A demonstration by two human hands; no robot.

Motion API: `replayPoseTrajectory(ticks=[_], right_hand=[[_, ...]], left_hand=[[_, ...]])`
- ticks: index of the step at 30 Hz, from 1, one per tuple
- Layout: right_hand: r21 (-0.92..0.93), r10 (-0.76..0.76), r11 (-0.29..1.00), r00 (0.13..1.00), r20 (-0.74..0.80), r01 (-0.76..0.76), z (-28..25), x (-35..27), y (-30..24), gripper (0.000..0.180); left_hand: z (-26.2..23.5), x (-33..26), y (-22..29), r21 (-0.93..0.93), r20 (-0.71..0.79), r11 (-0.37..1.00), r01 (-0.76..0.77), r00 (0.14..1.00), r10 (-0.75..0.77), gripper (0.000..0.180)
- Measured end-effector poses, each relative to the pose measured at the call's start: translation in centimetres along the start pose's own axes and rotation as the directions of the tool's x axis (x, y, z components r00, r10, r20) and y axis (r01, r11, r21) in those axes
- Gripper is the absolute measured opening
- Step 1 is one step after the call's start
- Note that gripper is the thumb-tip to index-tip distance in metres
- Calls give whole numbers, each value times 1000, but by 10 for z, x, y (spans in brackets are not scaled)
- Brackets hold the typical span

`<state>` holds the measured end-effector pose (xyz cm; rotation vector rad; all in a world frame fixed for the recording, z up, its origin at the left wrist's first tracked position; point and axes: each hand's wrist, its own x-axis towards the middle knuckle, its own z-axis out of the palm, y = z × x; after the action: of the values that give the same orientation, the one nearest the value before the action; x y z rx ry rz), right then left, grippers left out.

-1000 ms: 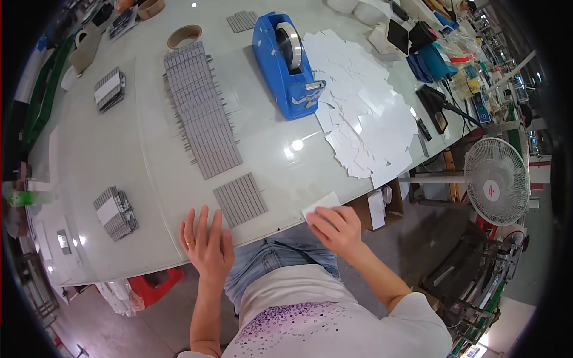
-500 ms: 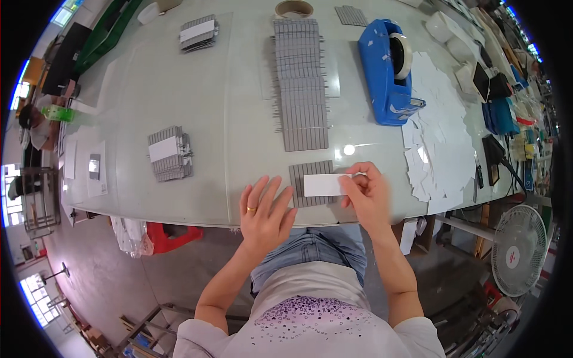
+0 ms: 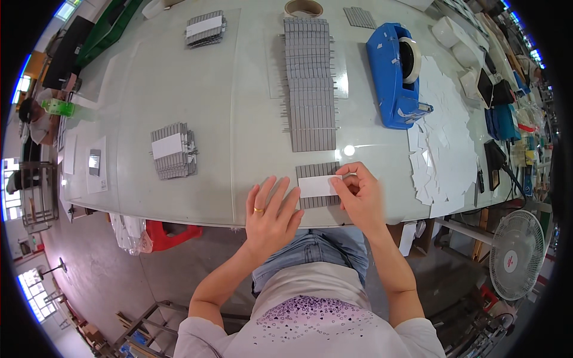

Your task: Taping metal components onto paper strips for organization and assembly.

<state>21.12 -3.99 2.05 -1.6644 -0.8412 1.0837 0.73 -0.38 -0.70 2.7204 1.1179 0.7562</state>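
A small flat piece of grey ribbed strips [image 3: 311,203] lies near the table's front edge. Across its middle rests a white paper slip [image 3: 315,187], whose right end is pinched between the thumb and fingers of my right hand [image 3: 363,196]. My left hand [image 3: 271,212] is spread, palm down, with its fingertips beside the left edge of the grey piece and the slip; it holds nothing. Just beyond is a long overlapping row of similar grey ribbed pieces [image 3: 313,113], with thin ends sticking out at its sides.
To the left stand two stacks of grey pieces [image 3: 176,169] [image 3: 206,40], each topped with white paper. On the right are a blue tape dispenser [image 3: 385,80] and a spread heap of white paper slips [image 3: 444,143]. A tape roll [image 3: 303,8] sits at the far end of the row.
My right hand has moved the white slip leftward, so its left end now lines up with the grey piece's left edge. My left hand stays about where it was beside the piece.
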Motion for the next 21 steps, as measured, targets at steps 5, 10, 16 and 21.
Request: replayPoseTrajectory(ticks=[5, 10, 16, 21], right_hand=[[-36, -30, 999, 999, -11, 30, 2, -1, 3, 12], [-123, -115, 987, 986, -120, 100, -9, 4, -5, 12], [-381, -426, 885, 796, -430, 268, -78, 31, -27, 7], [-701, -741, 619, 560, -371, 354, -119, 75, -48, 7]], left_hand=[[-3, -1, 0, 5, 30, 1000, -10, 1000, 10, 37], [-8, 1, 5, 65, 121, 998, -19, 993, 11, 42], [-15, -11, 3, 35, 48, 998, -61, 997, 59, 40], [-23, 23, 26, -160, -179, 974, -161, 975, 132, 33]])
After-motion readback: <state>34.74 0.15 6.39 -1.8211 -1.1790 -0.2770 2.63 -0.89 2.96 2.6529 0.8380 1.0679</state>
